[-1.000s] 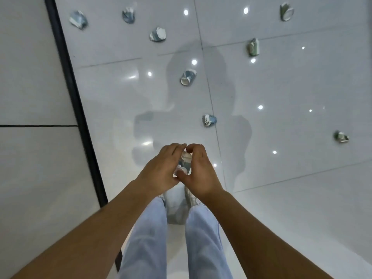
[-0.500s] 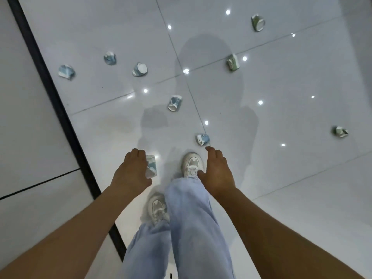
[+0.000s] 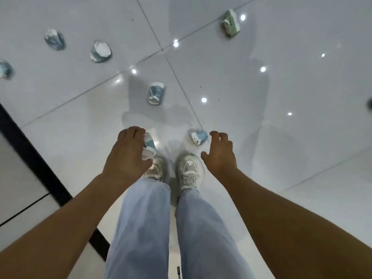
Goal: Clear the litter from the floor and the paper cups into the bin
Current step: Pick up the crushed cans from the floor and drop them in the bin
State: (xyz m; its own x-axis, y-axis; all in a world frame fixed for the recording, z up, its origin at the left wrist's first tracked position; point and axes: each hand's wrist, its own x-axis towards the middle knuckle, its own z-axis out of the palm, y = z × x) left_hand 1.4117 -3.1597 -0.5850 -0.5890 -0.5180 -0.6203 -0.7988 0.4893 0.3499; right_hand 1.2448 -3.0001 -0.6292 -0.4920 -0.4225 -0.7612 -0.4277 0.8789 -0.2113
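Below, itemised from the head view. Left hand (image 3: 125,156) — centre of frame, fingers curled around a crushed blue-and-white paper cup (image 3: 148,146), held above the left pale sneaker (image 3: 158,167). Right hand (image 3: 220,153) — fingers spread and empty, just beside a crumpled light-blue paper cup (image 3: 198,136) lying on the glossy white tiled floor (image 3: 281,97) ahead of the right pale sneaker (image 3: 189,172). Further cups on the tiles: a blue printed cup on its side (image 3: 156,95) at centre; a squashed blue-white cup (image 3: 100,51) and a flattened blue cup (image 3: 54,39) at upper left; a blue cup cut by the left edge (image 3: 5,69); a green-and-white cup (image 3: 230,23) at upper right. Light-blue jeans (image 3: 145,228) fill the lower centre.
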